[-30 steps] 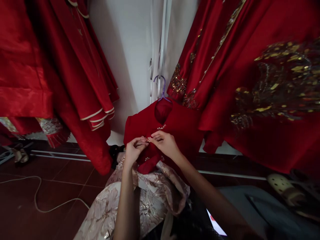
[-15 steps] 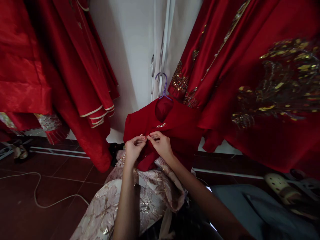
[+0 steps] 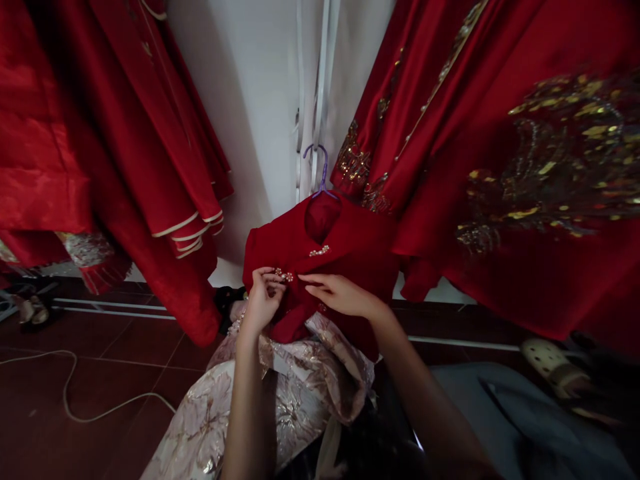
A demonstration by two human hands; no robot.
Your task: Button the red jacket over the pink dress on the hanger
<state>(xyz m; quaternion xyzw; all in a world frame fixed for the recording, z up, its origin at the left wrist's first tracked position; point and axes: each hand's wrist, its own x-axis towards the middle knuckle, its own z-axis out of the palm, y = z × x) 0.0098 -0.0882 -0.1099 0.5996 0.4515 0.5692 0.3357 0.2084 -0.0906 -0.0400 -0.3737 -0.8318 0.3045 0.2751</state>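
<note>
Red garment (image 3: 350,260): middle of view, on a purple hanger (image 3: 324,175), its lower part against pale patterned cloth (image 3: 205,407).
Left hand (image 3: 263,300): fingers bent, thumb below, tips at the left end of a beaded clasp (image 3: 285,275); cannot tell whether they pinch clasp or fabric.
Right hand (image 3: 343,293): fingers extended, a little spread, foremost tip just beside the clasp's right end; contact with the garment hard to judge.
Gap: narrow strip of red front between the two sets of fingertips.
Upper clasp (image 3: 320,251): above both hands, below the neckline.
Garment edges: left side near hanging red clothes (image 3: 165,167); right side meets sequined red clothes (image 3: 480,147) in this view.
Room: pale wall (image 3: 260,100) between the hanging clothes; low left, tiled floor (image 3: 125,340) with a cord (image 3: 86,421).
</note>
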